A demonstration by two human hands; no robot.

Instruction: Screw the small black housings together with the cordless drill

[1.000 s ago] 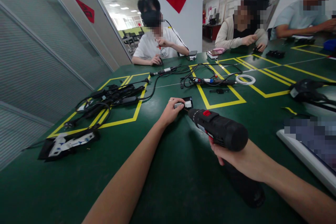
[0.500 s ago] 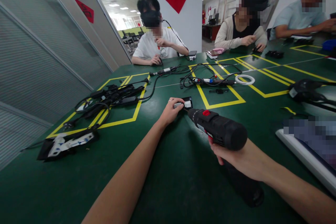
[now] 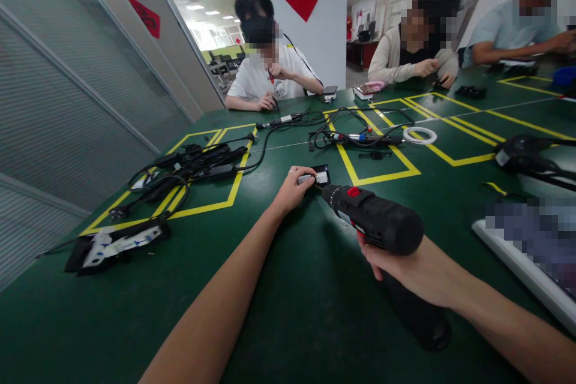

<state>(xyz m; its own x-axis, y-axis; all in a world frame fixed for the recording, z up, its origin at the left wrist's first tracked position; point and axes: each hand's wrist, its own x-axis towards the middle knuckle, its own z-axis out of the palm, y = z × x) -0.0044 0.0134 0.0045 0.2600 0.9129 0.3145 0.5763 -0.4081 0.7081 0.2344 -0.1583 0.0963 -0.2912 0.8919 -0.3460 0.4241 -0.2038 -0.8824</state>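
In the head view, my right hand (image 3: 396, 267) is wrapped round the grip of a black cordless drill (image 3: 373, 216) with a red switch on top. The drill points away and to the left, and its bit reaches a small black box (image 3: 322, 176) with white parts inside. My left hand (image 3: 294, 186) has its fingers closed on the left side of that box against the table. Those fingers hide part of the box, and the exact contact of the bit is too small to make out.
Tangled black cables (image 3: 198, 168) and a black-and-white part (image 3: 117, 247) lie to the left. Ahead are more cables with a slim tool (image 3: 364, 139) and a white ring (image 3: 419, 135). A pale-edged device (image 3: 517, 258) lies at right. Several co-workers sit across the green table (image 3: 189, 300).
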